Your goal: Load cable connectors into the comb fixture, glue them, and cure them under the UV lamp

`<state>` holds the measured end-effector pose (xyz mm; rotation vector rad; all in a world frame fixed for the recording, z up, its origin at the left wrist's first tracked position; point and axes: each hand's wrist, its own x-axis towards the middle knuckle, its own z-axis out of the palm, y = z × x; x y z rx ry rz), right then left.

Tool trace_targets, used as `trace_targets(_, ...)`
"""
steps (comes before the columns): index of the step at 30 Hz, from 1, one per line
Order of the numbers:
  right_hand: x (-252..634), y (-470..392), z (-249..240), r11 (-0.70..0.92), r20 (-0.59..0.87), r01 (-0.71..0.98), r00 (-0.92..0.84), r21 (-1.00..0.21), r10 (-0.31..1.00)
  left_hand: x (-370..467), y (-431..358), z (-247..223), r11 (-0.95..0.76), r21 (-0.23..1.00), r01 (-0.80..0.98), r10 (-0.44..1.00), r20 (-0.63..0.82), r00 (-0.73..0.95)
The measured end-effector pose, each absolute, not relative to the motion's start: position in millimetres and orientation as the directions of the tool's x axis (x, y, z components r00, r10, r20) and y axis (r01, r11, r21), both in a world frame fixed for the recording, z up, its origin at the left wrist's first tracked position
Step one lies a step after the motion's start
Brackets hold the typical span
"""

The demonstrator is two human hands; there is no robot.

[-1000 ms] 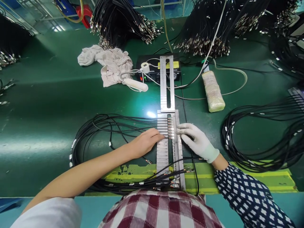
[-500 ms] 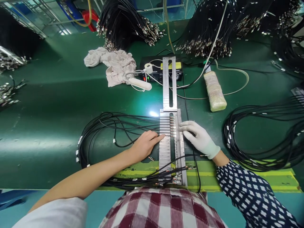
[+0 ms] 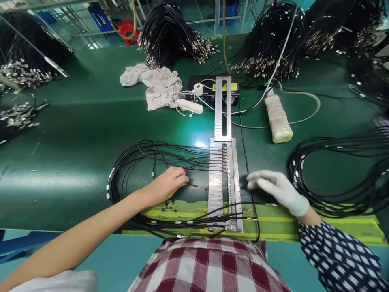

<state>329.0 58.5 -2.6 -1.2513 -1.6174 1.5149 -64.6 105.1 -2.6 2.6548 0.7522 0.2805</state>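
Observation:
My bare left hand is closed on a black cable, and the cable's short end sticks out to the right of the fingers. It is left of the slotted metal fixture, not touching it. Several black cables run side by side into the upper slots, their small metal terminals lined up in the fixture's gap. My right hand, in a white glove, hovers right of the fixture, slightly blurred. Its fingers are stretched out and nothing shows in them.
More loose cables lie across the fixture's near end. A coiled cable bundle rests at right. Behind stand a black control box, a crumpled cloth, a wrapped bottle-like block and large cable bundles.
My left hand has drawn back left from the fixture and now grips a cable. My right hand has left the fixture's edge and moved right. The view has shifted slightly.

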Motion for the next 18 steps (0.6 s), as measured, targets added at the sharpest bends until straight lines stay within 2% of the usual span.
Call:
trace_targets(2,334,74,-18,-0.084,-0.121,0.246,-0.14,-0.966,0.983,-48,110,-3,-0.786,0.41,0.463,0.564,0.167,0.809)
trace_targets(4,335,84,-28,-0.064,-0.083,0.255,-0.066,-0.965,0.994,-31,114,-5,-0.817,0.384,0.431,0.54,0.247,0.804)
trace_targets(13,329,86,-31,-0.025,-0.076,0.314,-0.15,-0.949,0.986,3,127,-23,-0.92,0.239,0.311,0.373,0.288,0.882)
trace_targets(18,327,87,-30,0.004,-0.061,0.368,-0.163,-0.93,0.985,7,132,-21,-0.929,0.213,0.302,0.355,0.284,0.891)
